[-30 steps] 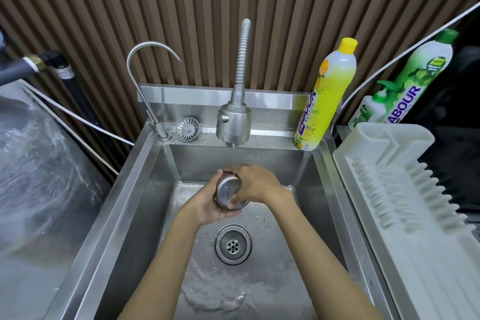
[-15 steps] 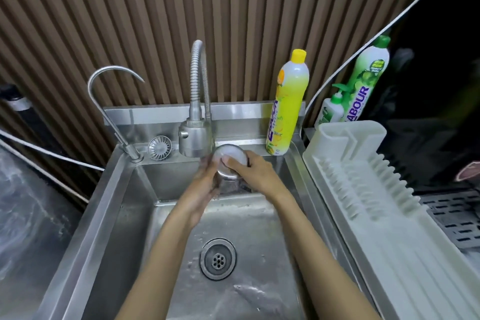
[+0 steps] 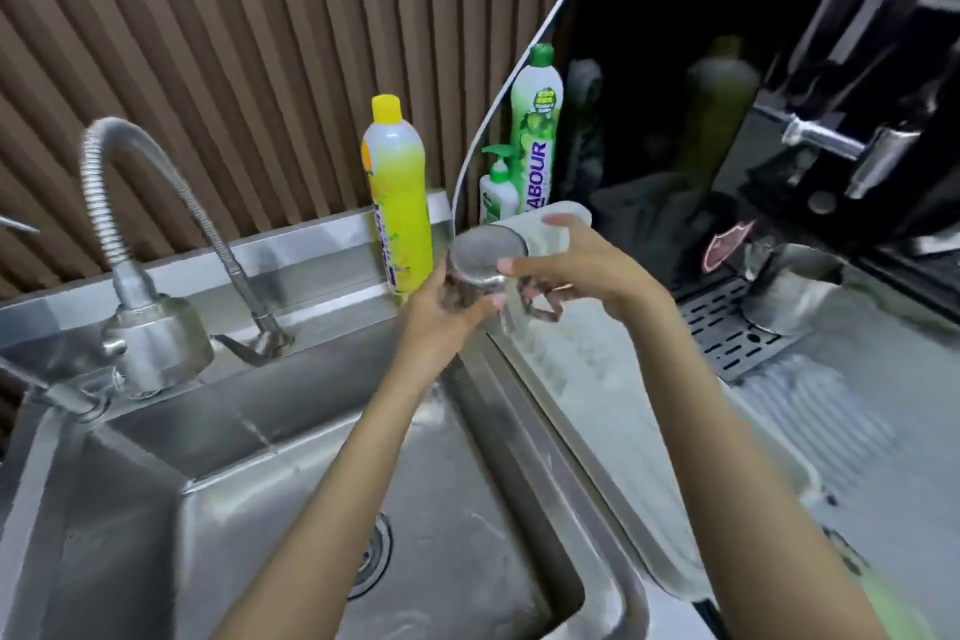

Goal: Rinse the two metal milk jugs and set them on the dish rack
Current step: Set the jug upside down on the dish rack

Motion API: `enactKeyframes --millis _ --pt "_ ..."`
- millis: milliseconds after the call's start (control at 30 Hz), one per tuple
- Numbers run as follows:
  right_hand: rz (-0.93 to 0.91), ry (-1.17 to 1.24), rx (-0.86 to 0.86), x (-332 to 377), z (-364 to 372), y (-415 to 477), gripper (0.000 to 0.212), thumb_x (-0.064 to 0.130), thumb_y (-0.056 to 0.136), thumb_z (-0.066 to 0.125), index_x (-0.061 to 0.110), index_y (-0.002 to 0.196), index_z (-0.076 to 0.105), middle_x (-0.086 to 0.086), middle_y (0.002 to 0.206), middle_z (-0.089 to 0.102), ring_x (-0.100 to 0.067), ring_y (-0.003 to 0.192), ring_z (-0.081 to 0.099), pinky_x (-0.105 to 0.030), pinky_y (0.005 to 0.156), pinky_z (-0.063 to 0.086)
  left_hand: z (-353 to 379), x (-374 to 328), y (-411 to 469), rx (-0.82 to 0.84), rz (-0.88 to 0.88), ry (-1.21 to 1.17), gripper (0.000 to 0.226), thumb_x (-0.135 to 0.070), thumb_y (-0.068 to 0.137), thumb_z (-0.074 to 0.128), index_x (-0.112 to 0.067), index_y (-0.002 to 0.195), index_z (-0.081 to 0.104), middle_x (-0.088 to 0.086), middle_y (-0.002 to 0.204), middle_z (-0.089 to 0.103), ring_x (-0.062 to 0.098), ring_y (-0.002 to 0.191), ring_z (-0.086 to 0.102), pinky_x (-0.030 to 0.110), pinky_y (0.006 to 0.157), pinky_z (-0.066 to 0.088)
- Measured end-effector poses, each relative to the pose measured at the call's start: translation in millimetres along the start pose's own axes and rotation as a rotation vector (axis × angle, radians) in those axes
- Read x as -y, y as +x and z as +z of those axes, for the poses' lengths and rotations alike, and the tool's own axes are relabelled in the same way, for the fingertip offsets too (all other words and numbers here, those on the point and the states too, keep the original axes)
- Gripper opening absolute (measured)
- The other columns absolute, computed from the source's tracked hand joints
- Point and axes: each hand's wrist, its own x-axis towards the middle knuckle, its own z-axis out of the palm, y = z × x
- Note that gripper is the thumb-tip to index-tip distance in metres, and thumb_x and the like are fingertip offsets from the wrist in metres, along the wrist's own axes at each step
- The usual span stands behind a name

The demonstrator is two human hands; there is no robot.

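Both hands hold a small metal milk jug (image 3: 485, 255) upside down, its round base facing up, over the sink's right rim beside the white dish rack (image 3: 649, 411). My left hand (image 3: 447, 312) wraps its body from the left. From the right, my right hand (image 3: 576, 270) grips it, fingers curled around the handle. A second metal milk jug (image 3: 789, 291) stands upright on the black drip grate at the right, apart from both hands.
The steel sink (image 3: 322, 509) lies below left, and its flexible tap (image 3: 150, 327) is dripping water. A yellow soap bottle (image 3: 397, 192), a green bottle (image 3: 535, 130) and a small pump bottle (image 3: 497, 192) stand behind. A dark coffee machine (image 3: 857, 94) looms at the right.
Both hands carried the upturned jug from under the tap rightward to the sink's right rim by the dish rack. The view swung right, and the second jug came into sight.
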Motion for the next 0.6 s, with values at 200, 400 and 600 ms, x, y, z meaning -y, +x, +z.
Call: enactKeyframes --millis 200,400,600 --pt "0.0 -0.077 -0.004 -12.7 -75.0 17.0 0.048 0.039 0.079 0.072 0.016 0.118 0.059 -0.006 0.084 0.062 -0.009 0.071 0.066 -0.02 0.067 0.049 65.6 -8.6 36.5 0.123 0.056 0.171 0.049 -0.021 0.083 0.068 -0.02 0.129 0.05 -0.013 0.111 0.055 0.007 0.112 0.052 0.027 0.093 0.043" --pt "0.097 -0.129 0.065 -58.9 -111.8 42.6 0.04 0.046 0.081 0.067 0.021 0.111 0.062 -0.003 0.094 0.062 -0.015 0.082 0.064 -0.021 0.062 0.056 111.8 11.1 47.1 0.129 -0.009 0.384 0.05 -0.031 0.084 0.066 -0.018 0.13 0.05 0.004 0.124 0.061 0.023 0.118 0.055 0.023 0.088 0.039" --pt "0.152 -0.098 0.167 -90.5 -129.8 56.4 0.044 0.04 0.082 0.068 0.016 0.117 0.061 -0.002 0.094 0.064 -0.018 0.084 0.066 -0.027 0.072 0.059 131.4 23.4 40.3 0.137 -0.052 0.418 0.052 -0.026 0.083 0.067 -0.017 0.131 0.049 0.004 0.123 0.063 0.02 0.116 0.056 0.022 0.089 0.038"
